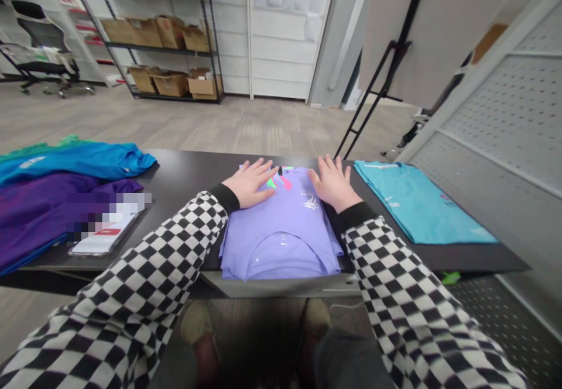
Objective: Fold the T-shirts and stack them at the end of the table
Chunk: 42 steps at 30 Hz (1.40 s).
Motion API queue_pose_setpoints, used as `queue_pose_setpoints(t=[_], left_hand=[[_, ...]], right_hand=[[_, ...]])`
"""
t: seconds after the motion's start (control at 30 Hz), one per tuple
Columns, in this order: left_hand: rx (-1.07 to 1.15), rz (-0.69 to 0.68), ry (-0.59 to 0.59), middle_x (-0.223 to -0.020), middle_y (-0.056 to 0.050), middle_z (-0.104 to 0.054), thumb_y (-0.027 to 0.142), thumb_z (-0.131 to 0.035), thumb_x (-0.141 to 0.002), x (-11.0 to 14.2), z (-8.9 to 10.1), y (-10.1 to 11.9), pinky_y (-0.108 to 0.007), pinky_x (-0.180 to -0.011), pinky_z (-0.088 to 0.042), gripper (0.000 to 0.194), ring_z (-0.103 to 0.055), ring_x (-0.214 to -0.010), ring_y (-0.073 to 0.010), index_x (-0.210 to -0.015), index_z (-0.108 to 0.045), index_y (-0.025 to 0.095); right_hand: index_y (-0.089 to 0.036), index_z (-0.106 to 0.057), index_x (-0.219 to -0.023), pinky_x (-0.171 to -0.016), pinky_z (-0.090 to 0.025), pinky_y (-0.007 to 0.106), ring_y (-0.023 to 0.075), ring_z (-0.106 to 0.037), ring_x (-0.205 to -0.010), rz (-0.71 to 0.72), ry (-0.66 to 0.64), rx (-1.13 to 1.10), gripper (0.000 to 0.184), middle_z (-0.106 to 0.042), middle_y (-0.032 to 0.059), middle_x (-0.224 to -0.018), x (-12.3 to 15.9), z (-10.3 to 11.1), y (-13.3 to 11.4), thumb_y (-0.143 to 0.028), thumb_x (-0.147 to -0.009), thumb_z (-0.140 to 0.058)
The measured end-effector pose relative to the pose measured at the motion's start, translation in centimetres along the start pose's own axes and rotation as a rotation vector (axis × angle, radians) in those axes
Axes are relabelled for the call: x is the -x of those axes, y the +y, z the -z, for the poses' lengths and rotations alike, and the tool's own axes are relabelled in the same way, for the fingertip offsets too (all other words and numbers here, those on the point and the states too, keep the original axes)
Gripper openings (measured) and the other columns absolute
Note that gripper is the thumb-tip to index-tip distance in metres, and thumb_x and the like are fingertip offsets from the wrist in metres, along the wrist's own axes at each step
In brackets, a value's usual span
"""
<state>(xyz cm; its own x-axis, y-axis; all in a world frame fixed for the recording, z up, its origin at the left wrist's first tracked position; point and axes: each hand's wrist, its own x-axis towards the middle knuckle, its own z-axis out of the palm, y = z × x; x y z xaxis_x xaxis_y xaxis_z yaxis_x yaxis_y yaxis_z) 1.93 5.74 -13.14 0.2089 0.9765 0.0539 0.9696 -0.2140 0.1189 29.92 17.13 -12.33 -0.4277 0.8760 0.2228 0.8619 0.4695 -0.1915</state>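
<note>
A folded lavender T-shirt [281, 238] lies on the black table [188, 184], its collar toward me and a colourful print at its far end. My left hand [251, 183] rests flat on the shirt's far left part, fingers spread. My right hand [332, 183] lies flat at the shirt's far right edge, also spread, holding nothing. Checkered sleeves with black cuffs cover both forearms. To the right lies a folded teal shirt [419, 202]. On the left are a blue shirt [74, 164] and a purple shirt [44, 213], stacked or overlapping.
A phone [108, 238] lies on the table by the purple shirt, partly pixelated. Past the table are shelves of cardboard boxes [153, 41], an office chair [44, 47], and a black-framed board on a stand [395, 44]. A perforated panel [504, 120] stands at right.
</note>
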Motion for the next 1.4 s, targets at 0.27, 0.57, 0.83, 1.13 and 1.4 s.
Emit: queue_pose_setpoints(t=[0.27, 0.57, 0.83, 1.13, 1.4], left_hand=[[0.098, -0.019, -0.149, -0.192, -0.015, -0.021, 0.084, -0.055, -0.101, -0.3, -0.7, -0.3, -0.060, -0.144, -0.013, 0.107, -0.014, -0.180, -0.0404, -0.185, -0.032, 0.022], [-0.032, 0.143, -0.025, -0.161, -0.020, -0.068, 0.069, -0.049, -0.107, 2.2, 1.5, 1.0, -0.063, -0.121, -0.048, 0.070, -0.064, -0.147, -0.0465, -0.152, -0.074, 0.022], [0.248, -0.066, 0.181, -0.120, -0.010, -0.087, 0.042, -0.055, -0.100, 2.8, 1.7, 0.5, -0.041, -0.110, -0.059, 0.044, -0.081, -0.115, -0.0303, -0.123, -0.088, 0.023], [0.122, 0.039, -0.128, -0.191, -0.012, -0.026, 0.064, -0.039, -0.109, 2.9, -1.4, 0.6, -0.065, -0.143, -0.015, 0.084, -0.024, -0.178, -0.0341, -0.183, -0.040, 0.024], [0.032, 0.141, -0.135, -0.189, -0.021, -0.025, 0.080, -0.052, -0.099, 9.8, -1.0, 5.3, -0.060, -0.141, -0.027, 0.106, -0.021, -0.178, -0.0423, -0.183, -0.040, 0.016]], right_hand=[[-0.027, -0.049, -0.177, -0.142, -0.018, 0.070, 0.0420, -0.036, -0.172, 0.537, -0.346, -0.166, 0.079, -0.040, 0.0161, -0.185, 15.7, 3.1, -6.5, -0.066, -0.111, -0.065], [-0.032, -0.076, -0.152, -0.136, -0.004, 0.082, 0.0436, -0.041, -0.169, 0.421, -0.529, -0.167, 0.053, -0.054, 0.0118, -0.178, 12.5, 6.4, -1.2, -0.066, -0.112, -0.064], [-0.019, -0.084, -0.127, -0.138, -0.016, 0.074, 0.0433, -0.050, -0.161, 0.213, -0.195, 0.209, 0.040, -0.065, 0.0215, -0.164, 12.0, 7.1, 0.8, -0.046, -0.117, -0.057], [-0.032, -0.045, -0.179, -0.140, -0.019, 0.072, 0.0404, -0.033, -0.173, 0.419, -0.341, -0.025, 0.082, -0.037, 0.0154, -0.187, 19.4, 3.9, -2.1, -0.064, -0.108, -0.071], [-0.037, -0.056, -0.172, -0.139, -0.012, 0.075, 0.0401, -0.031, -0.174, 0.423, -0.408, -0.042, 0.069, -0.042, 0.0123, -0.185, 19.2, 6.5, 4.3, -0.054, -0.108, -0.075]])
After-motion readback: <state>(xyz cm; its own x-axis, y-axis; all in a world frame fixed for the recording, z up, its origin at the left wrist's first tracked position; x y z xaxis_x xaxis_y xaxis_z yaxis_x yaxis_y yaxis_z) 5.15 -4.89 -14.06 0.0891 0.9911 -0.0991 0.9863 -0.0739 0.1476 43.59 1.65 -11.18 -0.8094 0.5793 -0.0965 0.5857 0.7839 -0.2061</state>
